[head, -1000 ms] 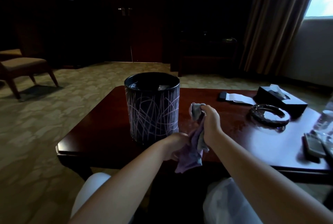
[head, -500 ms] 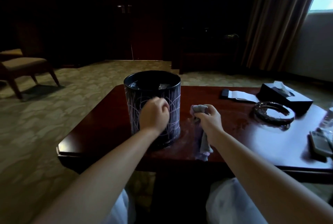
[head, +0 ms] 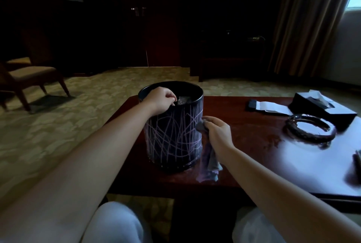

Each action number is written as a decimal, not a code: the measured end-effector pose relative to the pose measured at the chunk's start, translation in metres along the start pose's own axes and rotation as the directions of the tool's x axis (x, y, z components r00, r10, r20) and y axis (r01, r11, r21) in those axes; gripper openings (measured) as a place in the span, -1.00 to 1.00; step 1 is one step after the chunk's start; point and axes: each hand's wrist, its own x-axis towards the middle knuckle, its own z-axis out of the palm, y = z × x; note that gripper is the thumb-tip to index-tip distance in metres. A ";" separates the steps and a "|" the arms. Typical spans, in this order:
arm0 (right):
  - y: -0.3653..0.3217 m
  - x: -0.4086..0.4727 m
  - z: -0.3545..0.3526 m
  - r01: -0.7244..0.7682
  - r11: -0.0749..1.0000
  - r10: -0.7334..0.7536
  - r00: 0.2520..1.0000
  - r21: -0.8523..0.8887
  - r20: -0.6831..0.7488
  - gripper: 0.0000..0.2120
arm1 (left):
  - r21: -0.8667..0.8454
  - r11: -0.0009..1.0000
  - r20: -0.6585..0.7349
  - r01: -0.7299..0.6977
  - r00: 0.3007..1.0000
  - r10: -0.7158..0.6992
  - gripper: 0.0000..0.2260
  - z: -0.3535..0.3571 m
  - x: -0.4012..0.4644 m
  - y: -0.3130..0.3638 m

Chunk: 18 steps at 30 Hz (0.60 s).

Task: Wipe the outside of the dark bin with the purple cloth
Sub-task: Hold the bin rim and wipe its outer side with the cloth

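The dark bin, round with pale purple line patterns, stands upright on the dark red table. My left hand grips its near left rim, fingers curled over the edge into the opening. My right hand holds the purple cloth bunched at the top against the bin's right side, and the rest of the cloth hangs down to the tabletop. Something crumpled lies inside the bin.
To the right on the table are a round glass ashtray, a black tissue box and a white paper with a dark card. A wooden chair stands on the carpet at far left. My knees are below the table's near edge.
My left hand has let go of the cloth, risen up the front of the bin and taken hold of its rim. My right hand has carried the cloth left to the bin's side.
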 end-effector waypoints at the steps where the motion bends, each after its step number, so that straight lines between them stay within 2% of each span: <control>1: 0.000 0.001 0.004 0.035 0.999 -0.035 0.999 -0.016 -0.007 -0.86 | 0.024 1.000 0.021 0.006 1.000 -0.007 -0.84 0.000 0.004 -0.001; 6: -0.010 0.004 0.026 0.152 0.988 -0.152 0.988 -0.007 -0.015 -0.93 | 0.220 0.976 0.193 -0.011 0.981 -0.033 -0.81 -0.001 0.017 -0.004; 9: -0.010 0.006 0.038 0.201 0.979 -0.201 0.979 0.021 -0.027 -0.94 | 0.260 0.964 0.270 -0.051 0.963 -0.022 -0.75 -0.001 0.022 -0.003; 14: 0.004 0.006 0.048 0.208 0.972 -0.220 0.970 -0.114 -0.106 -0.93 | 0.242 0.970 0.285 -0.023 0.957 -0.049 -0.81 0.000 0.030 -0.012; 18: 0.020 0.002 0.047 0.141 0.969 -0.175 0.972 -0.203 -0.159 -0.93 | 0.226 0.974 0.290 -0.012 0.955 -0.056 -0.84 0.002 0.031 -0.012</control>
